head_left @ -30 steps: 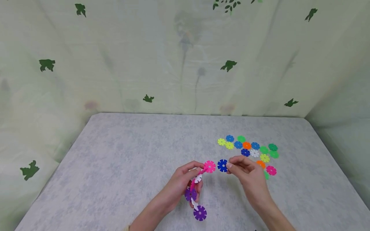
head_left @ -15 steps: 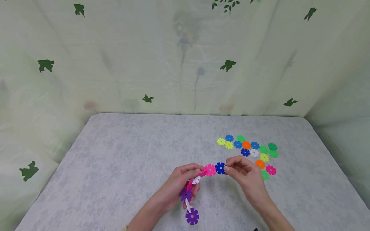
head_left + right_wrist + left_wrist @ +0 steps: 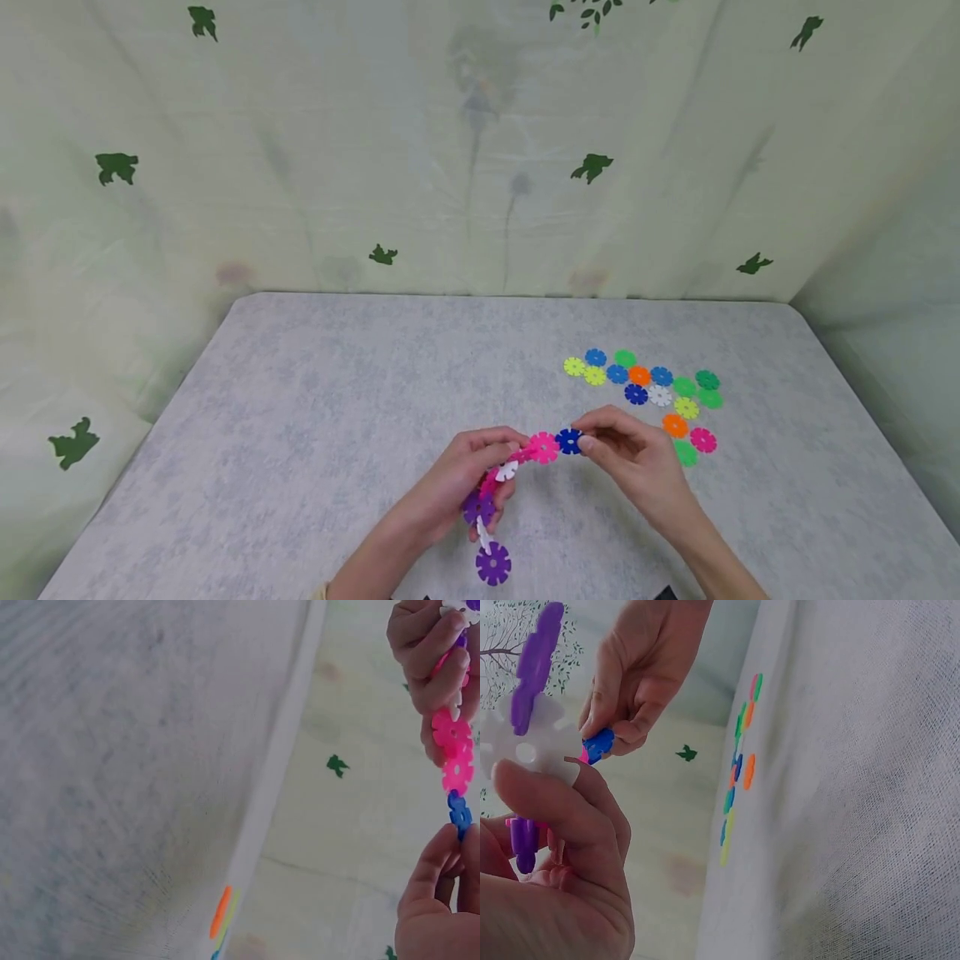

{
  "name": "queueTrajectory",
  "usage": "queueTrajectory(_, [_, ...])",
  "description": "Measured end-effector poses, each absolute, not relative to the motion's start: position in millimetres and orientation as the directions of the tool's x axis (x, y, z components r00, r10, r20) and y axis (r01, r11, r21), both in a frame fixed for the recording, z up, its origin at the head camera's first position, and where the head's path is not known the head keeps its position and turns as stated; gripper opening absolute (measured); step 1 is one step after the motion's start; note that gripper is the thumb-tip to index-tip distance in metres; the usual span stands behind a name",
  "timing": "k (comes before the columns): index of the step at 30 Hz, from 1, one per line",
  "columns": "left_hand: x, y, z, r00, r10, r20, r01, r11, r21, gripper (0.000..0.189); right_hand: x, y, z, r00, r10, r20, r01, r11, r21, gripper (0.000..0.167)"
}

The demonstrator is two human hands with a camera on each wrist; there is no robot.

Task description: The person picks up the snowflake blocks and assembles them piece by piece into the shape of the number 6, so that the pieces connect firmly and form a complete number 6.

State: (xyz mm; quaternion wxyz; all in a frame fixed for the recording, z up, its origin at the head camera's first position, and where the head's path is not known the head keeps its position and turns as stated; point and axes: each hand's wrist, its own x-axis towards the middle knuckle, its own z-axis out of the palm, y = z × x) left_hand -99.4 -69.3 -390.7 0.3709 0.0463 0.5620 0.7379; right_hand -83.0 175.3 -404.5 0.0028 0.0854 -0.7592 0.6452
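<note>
My left hand (image 3: 453, 479) grips a chain of notched plastic discs, its fingers curled round the pink part. The chain holds purple, white and pink discs; a purple disc (image 3: 492, 563) hangs at its low end and a pink disc (image 3: 543, 447) sticks out at the other. Between thumb and fingers, my right hand (image 3: 637, 458) pinches a dark blue disc (image 3: 568, 442) by its right edge. The blue disc's left edge meets the pink disc's rim. In the right wrist view the blue disc (image 3: 459, 814) stands edge to edge with the pink one (image 3: 456, 774). Fingers hide part of the chain.
Loose notched discs lie flat on the grey table (image 3: 337, 400) behind and right of my right hand, among them an orange disc (image 3: 674, 426), a white disc (image 3: 660, 395) and a pink disc (image 3: 703, 440). A pale curtain (image 3: 420, 167) hangs behind the table.
The blue disc in my right hand has moved left, from a gap beside the pink disc to meeting its rim. The chain's low end has swung left.
</note>
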Motion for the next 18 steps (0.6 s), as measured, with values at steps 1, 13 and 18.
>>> queueTrajectory(1, [-99.1, -68.3, -391.0, -0.72, 0.601, -0.347, -0.491, -0.087, 0.867, 0.032, -83.1, 175.1, -404.9, -0.984, -0.127, 0.125, -0.145, 0.16, -0.976, 0.018])
queueTrajectory(13, [-97.2, -62.2, -395.5, -0.692, 0.648, -0.317, -0.45, -0.045, 0.892, 0.04, -82.2, 168.3, -406.2, -0.973, -0.1, 0.206, -0.223, 0.199, -0.954, 0.011])
queueTrajectory(18, [-97.3, -62.7, -395.6, -0.732, 0.601, -0.319, -0.449, -0.074, 0.891, 0.035, -82.2, 167.3, -406.4, -0.972, -0.046, 0.23, -0.234, 0.208, -0.95, 0.01])
